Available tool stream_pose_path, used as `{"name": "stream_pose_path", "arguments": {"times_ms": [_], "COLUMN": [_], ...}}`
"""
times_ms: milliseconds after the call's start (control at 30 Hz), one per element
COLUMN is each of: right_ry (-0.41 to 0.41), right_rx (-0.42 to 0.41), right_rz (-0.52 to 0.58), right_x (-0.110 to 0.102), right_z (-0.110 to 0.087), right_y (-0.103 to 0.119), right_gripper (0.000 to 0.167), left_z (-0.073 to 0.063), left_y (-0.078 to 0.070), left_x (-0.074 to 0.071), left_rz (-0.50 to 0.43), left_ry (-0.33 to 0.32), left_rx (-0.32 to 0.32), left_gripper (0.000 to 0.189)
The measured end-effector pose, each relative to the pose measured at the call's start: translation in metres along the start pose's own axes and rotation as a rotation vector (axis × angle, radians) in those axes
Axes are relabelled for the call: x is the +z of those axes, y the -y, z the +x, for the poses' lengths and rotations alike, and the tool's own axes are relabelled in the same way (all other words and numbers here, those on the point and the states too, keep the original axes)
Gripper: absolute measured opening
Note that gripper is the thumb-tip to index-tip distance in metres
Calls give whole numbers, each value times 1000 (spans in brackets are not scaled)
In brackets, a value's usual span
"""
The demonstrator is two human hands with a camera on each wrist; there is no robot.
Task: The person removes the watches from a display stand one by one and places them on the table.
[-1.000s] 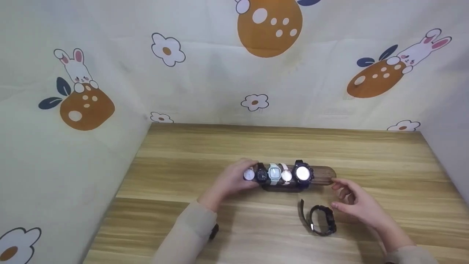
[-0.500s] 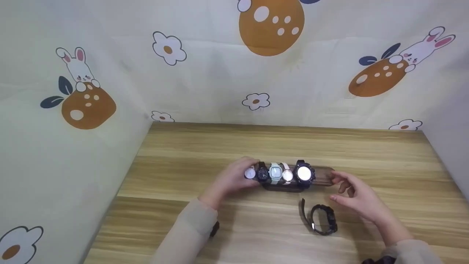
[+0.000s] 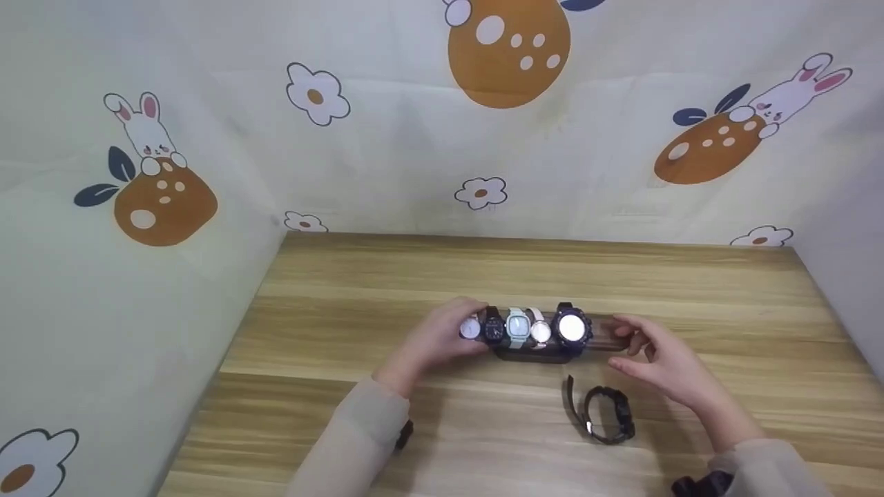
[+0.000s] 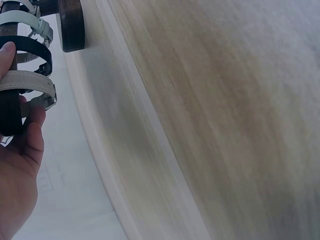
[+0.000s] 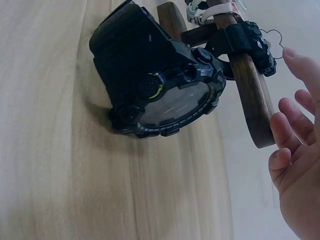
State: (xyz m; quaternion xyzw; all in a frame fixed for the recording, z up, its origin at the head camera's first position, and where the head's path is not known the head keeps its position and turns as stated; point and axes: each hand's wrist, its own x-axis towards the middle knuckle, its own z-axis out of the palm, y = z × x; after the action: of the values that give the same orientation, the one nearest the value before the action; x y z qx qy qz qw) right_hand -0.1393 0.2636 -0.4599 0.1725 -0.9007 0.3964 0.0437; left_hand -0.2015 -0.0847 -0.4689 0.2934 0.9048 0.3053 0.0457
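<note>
A dark wooden watch stand [image 3: 599, 336] carries several watches in a row. From left to right they include a round pale-faced one [image 3: 469, 328], a black square one [image 3: 493, 330], a mint square one [image 3: 518, 326], a pink-strapped one [image 3: 541, 333] and a big black sports watch [image 3: 572, 328]. My left hand [image 3: 445, 336] grips the bar's left end, fingers against the pale strap [image 4: 30, 81]. My right hand [image 3: 666, 366] hovers by the bar's right end [image 5: 257, 122], fingers loosely bent, holding nothing. A second black sports watch [image 3: 623, 414] lies on its side in front, strap unbuckled.
The stand is on a wood-grain table [image 3: 373, 276]. Behind and at the sides hang pale fabric walls [image 3: 387, 159] printed with rabbits, oranges and flowers. Small black objects show at the left sleeve [image 3: 404, 436] and the right sleeve [image 3: 701, 485].
My right hand has shifted slightly left, so its fingertips overlap the bar's right end in the head view. The left hand, stand and loose watch stay put.
</note>
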Motion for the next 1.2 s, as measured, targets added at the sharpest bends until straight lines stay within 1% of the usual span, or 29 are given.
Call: {"name": "stream_pose_path", "arguments": {"times_ms": [200, 400, 667, 833, 967, 1200], "right_ry": [26, 12, 42, 60, 60, 61], "right_rx": [-17, -46, -33, -22, -28, -39], "right_rz": [-22, -30, -41, -60, -79, -126], "right_x": [1, 3, 6, 8, 9, 11], "right_z": [5, 10, 17, 21, 24, 27], "right_y": [3, 5, 9, 13, 15, 18], "right_gripper": [67, 69, 70, 69, 68, 68], "left_z": [-1, -1, -1, -1, 0, 0], "left_y": [0, 3, 4, 3, 3, 4], "left_x": [1, 2, 3, 3, 3, 3], "left_rz": [3, 2, -11, 1, 5, 26], "left_ry": [-10, -27, -34, -28, -33, -37], "left_rx": [11, 24, 26, 27, 43, 53], "left_gripper": [62, 65, 64, 65, 63, 63]}}
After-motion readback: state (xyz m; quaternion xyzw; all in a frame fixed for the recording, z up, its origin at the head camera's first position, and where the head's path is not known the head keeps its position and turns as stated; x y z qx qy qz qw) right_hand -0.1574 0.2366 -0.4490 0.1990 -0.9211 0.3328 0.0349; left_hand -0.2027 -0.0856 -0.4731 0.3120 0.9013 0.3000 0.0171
